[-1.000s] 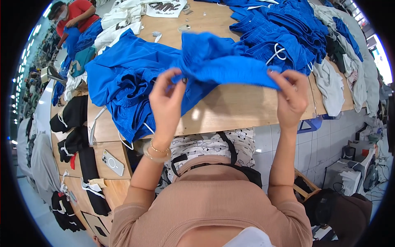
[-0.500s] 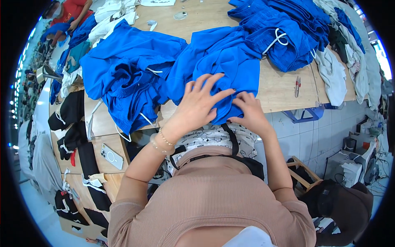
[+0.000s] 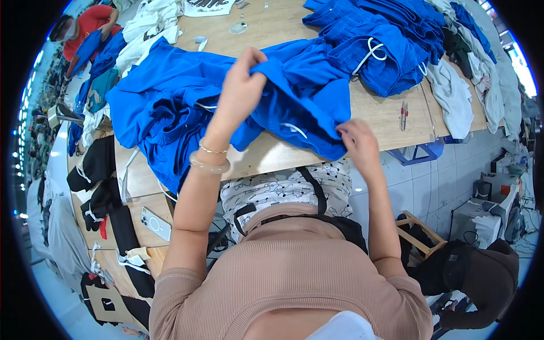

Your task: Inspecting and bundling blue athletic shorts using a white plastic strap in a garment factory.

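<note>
A pair of blue drawstring shorts [image 3: 317, 85] lies on the wooden table in front of me. My left hand [image 3: 242, 88] pinches its fabric and lifts it at the left. At the other end of the waistband, my right hand [image 3: 359, 139] is closed on the edge, near the table's front. Between my hands the waistband is pulled taut, and a short piece of white drawstring [image 3: 294, 130] shows inside it. A crumpled heap of blue garments [image 3: 170, 107] with white cords lies to the left, touching these shorts. The fingertips of both hands are partly hidden.
A stack of blue shorts [image 3: 385, 51] stands at the back right, with thread snips [image 3: 404, 116] in front of it. White cloth [image 3: 450, 96] lies farther right. At left are black garments [image 3: 96, 164] and a phone [image 3: 155, 223]. A person in red [image 3: 93, 25] handles blue cloth at far left.
My left hand has risen leftward, lifting the fabric. My right hand has moved slightly right and closed on the waistband, which is now opened out between them.
</note>
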{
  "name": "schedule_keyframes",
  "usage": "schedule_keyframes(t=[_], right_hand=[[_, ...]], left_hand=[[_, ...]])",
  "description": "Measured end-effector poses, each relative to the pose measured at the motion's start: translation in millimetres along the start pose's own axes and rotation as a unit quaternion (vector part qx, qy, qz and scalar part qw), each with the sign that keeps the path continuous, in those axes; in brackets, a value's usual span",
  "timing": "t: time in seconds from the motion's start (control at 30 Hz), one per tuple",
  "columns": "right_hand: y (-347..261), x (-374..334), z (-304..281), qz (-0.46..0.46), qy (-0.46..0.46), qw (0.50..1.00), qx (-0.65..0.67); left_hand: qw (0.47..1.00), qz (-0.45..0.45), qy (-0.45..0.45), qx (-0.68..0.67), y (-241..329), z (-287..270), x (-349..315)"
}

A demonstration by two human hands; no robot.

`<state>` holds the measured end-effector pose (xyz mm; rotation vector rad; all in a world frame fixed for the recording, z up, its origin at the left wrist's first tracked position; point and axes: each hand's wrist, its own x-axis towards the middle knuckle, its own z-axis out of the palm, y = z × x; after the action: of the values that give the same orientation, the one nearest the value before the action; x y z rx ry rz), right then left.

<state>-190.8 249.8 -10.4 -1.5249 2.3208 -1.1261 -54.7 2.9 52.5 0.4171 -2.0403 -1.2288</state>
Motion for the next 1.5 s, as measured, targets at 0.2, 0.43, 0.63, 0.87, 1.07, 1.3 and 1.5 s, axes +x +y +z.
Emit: schedule_keyframes(t=[0.2,0.43,0.63,0.87,1.07,1.3,1.5], right_hand=[[-62,48,-2,-0.105,0.037,0.994,-0.009],[-67,90,16,-0.017,0.196,0.980,0.026],[-59,133,-130,-0.073,0.153,0.977,0.132],[-86,129,-159,-0.057,0.027,0.988,0.139],[-74,130,-142,0.017,-0.019,0.979,0.202],[-101,133,-111,-0.223,0.088,0.964,-0.113],[-184,168,-91,-0.106,-0.080,0.978,0.162]], left_hand=[[0.982,-0.159,0.099,-0.033,70,-11,20],[0.978,-0.114,0.138,0.111,91,-46,52],[0.979,-0.039,-0.101,0.174,126,-104,50],[0.996,-0.043,-0.073,0.020,95,-110,45],[0.996,-0.081,0.033,-0.023,75,-90,41],[0.994,0.054,-0.036,0.088,87,-61,44],[0.963,0.214,0.015,0.164,105,-29,49]])
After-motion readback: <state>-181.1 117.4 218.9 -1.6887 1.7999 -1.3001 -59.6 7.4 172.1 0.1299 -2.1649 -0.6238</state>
